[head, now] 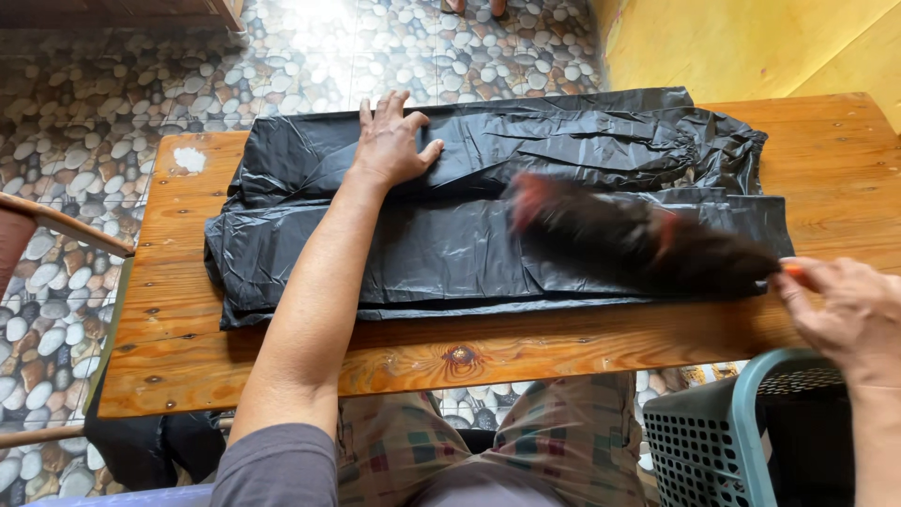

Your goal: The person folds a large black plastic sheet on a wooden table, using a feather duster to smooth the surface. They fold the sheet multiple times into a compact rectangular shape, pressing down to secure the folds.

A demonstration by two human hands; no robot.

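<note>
My left hand (388,144) lies flat, fingers spread, on a black plastic sheet (441,249) spread over a wooden table (282,361). My right hand (838,310) at the right edge grips the orange handle of a feather duster (648,239). Its dark and reddish feathers are blurred and lie over the right part of the sheet. The sheet is folded in several layers and wrinkled at its far right.
A grey-green perforated plastic basket (713,441) stands at the lower right, below the table edge. A wooden chair arm (66,225) pokes in at the left. The floor has a pebble pattern (84,113). A yellow wall (751,47) rises at the top right.
</note>
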